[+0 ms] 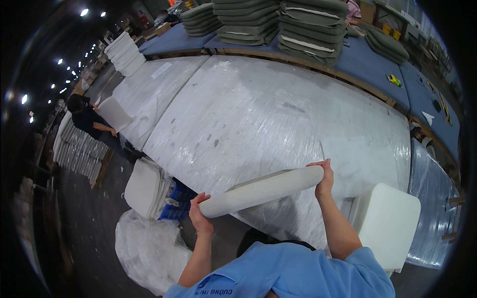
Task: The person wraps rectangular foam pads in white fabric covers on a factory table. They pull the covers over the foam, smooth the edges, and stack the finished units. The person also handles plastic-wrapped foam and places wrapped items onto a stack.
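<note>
Between my two hands I hold a pale, padded seat cushion (261,192), tilted so that its long edge faces me. My left hand (200,214) grips its left end, and my right hand (324,180) grips the right end, a little higher and farther off. The cushion is above the near edge of a wide table (238,119) wrapped in clear plastic film. Its far face is mostly hidden from view. Close to my right forearm stands a stack of white foam pads (390,218).
White pads (144,186) lie over a blue crate (180,201) at left, beside a plastic bag (149,248). A co-worker (92,119) handles a white pad at the table's left side. Tall stacks of grey-green cushions (246,22) stand on the blue-topped bench (360,62) beyond.
</note>
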### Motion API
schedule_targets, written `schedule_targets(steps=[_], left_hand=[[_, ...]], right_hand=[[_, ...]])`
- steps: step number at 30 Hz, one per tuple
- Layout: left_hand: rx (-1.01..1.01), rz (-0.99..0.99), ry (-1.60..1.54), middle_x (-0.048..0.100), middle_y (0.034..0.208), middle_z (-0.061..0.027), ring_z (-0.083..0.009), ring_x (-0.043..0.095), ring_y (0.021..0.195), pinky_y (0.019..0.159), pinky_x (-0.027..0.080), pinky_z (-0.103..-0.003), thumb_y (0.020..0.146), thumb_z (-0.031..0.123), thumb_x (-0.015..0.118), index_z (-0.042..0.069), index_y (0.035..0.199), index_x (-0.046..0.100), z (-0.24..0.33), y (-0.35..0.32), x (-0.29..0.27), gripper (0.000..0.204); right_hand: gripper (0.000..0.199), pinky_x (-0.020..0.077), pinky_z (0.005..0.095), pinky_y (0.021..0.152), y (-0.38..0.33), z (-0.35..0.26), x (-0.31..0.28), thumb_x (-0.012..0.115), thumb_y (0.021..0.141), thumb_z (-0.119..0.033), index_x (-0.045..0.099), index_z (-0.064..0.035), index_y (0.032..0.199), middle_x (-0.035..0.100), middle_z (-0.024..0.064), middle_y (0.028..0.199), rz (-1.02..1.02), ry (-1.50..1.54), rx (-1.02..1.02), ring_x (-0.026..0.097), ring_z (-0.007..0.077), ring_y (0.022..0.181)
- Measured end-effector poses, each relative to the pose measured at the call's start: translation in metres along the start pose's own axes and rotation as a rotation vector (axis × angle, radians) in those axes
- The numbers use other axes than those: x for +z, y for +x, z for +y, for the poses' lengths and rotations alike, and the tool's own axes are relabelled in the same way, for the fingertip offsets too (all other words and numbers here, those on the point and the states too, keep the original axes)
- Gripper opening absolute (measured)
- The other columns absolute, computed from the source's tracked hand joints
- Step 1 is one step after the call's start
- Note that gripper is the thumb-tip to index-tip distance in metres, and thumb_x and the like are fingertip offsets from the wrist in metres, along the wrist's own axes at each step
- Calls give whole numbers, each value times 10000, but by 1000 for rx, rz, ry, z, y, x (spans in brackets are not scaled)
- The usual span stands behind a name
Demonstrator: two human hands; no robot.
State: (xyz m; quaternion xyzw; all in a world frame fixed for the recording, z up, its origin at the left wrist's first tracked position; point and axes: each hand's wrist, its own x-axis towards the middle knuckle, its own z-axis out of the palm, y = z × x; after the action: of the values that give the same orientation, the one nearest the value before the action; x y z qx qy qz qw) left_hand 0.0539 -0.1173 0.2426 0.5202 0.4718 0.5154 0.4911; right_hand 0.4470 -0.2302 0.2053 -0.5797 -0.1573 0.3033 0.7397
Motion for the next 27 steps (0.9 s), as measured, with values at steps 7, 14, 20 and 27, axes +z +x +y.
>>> schedule_targets(steps=[7,14,20,27], left_hand=[[380,-354,206,666,1182,-156,-275,635,1090,981,484,-403,978,312,642,-20,1304,595,58,-49,41,468],[844,-1137,277,489,1501,-221,-390,518,1344,1110,430,-471,805,439,831,46,1455,499,88,-71,75,829],[834,-1681,246,270,1655,-205,-393,318,1497,1194,324,-460,918,479,706,87,1556,414,64,-102,89,804],[-115,-1800,375,622,1408,-172,-325,607,1280,1054,486,-394,1018,401,594,105,1531,467,-1,-78,-13,606]], right_hand=[[782,371,424,1108,-23,-5,-50,339,1040,-683,564,-12,1374,605,165,1335,325,231,174,534,249,1255],[912,269,548,1183,-142,-74,-46,411,974,-762,291,-111,1601,388,196,1581,312,347,232,336,334,1473],[895,366,490,1148,-223,-80,-20,759,920,-283,224,-103,1615,401,161,1560,248,152,101,421,338,1404],[752,469,479,1046,-263,-25,-37,798,840,-110,405,-22,1475,590,181,1349,411,-205,330,578,331,1230]])
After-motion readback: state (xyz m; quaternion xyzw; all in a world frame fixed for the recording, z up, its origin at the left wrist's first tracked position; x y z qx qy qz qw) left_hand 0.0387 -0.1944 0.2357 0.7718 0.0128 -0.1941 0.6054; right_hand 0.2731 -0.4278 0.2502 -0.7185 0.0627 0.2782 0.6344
